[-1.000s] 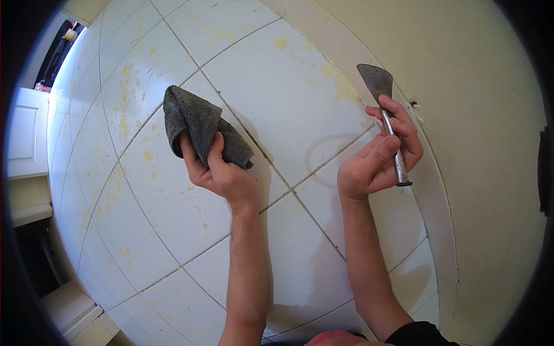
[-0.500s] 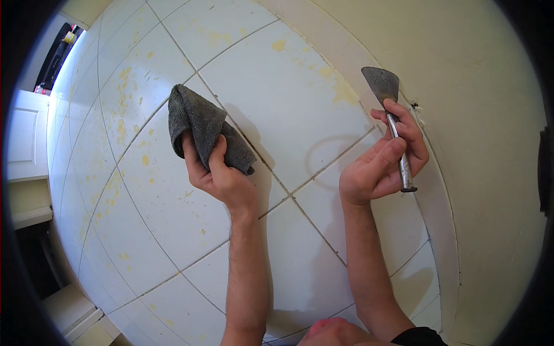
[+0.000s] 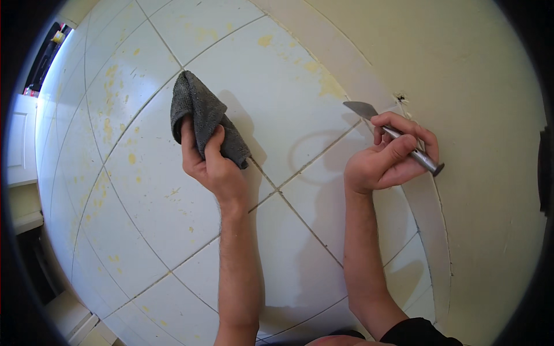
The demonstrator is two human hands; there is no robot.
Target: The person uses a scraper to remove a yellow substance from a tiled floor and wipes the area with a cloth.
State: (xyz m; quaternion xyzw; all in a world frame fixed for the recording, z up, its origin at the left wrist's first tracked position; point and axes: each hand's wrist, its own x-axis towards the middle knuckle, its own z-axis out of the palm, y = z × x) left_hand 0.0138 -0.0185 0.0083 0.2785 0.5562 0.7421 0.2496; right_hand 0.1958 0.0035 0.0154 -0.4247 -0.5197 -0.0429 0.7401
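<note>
My left hand grips a dark grey cloth, folded and bunched over its fingers, above the white floor tiles. In my right hand is a scraper with a metal handle; fingers and thumb close round the handle. Its broad dark blade tilts to the upper left, while the handle's butt end points to the lower right. The scraper is held near the floor's edge by the wall. Yellow patches mark the tiles beyond the blade, and more yellow spots lie left of the cloth.
A pale skirting and cream wall run along the right, with a small dark hole near the skirting. To the left stand a white panelled door and white ledges. Dark objects sit at the upper left.
My right hand has turned the scraper from nearly upright to a slant, its blade now toward the left. The cloth and my left hand have shifted slightly up and left in view.
</note>
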